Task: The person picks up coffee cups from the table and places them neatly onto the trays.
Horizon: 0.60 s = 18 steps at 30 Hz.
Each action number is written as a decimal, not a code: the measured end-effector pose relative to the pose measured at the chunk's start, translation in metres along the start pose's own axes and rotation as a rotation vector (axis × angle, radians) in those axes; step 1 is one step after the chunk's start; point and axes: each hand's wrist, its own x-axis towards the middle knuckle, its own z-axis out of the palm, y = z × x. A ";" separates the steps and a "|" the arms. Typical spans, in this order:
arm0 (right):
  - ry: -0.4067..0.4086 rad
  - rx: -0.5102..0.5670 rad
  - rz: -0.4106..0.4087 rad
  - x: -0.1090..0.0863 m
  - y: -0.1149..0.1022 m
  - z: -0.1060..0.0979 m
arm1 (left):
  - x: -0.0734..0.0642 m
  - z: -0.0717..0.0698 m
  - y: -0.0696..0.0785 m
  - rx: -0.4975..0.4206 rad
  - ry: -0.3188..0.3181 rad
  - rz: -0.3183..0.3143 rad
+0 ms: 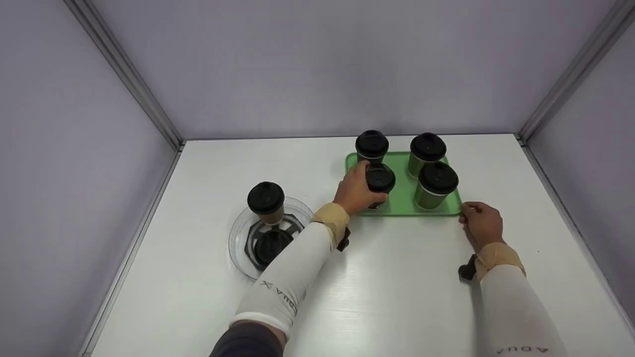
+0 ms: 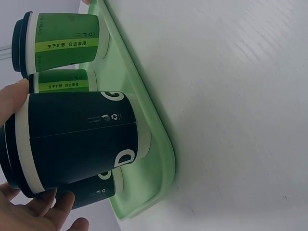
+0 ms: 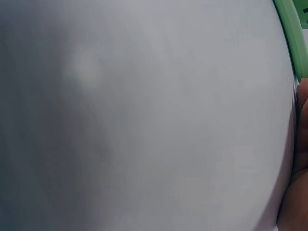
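Note:
My left hand [image 1: 358,189] grips a dark paper coffee cup [image 2: 82,139] by its black lid and upper rim. Upright at the front left of a green tray [image 1: 407,191], the cup has its base low against the tray in the left wrist view. Behind it stands another dark cup [image 2: 91,190]. Two green cups with black lids, one at the front [image 1: 430,197] and one at the back [image 1: 417,163], occupy the tray's right side. My right hand [image 1: 482,222] pinches the tray's front right corner with curled fingers.
Left of the tray, a clear round plate [image 1: 237,248] carries a brown cup [image 1: 271,216] with a black lid. A second black lid [image 1: 270,245] shows there, partly behind my left forearm. Grey walls enclose the white table [image 1: 397,297] at the back and sides.

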 end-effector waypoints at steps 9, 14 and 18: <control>-0.006 0.018 0.018 0.000 -0.001 0.001 | -0.001 0.000 0.001 0.027 0.002 -0.006; -0.017 0.025 0.028 0.001 -0.003 0.002 | -0.002 -0.002 0.004 0.073 -0.003 -0.015; -0.008 0.026 0.012 0.000 -0.002 0.004 | -0.004 -0.005 0.004 0.079 -0.010 -0.031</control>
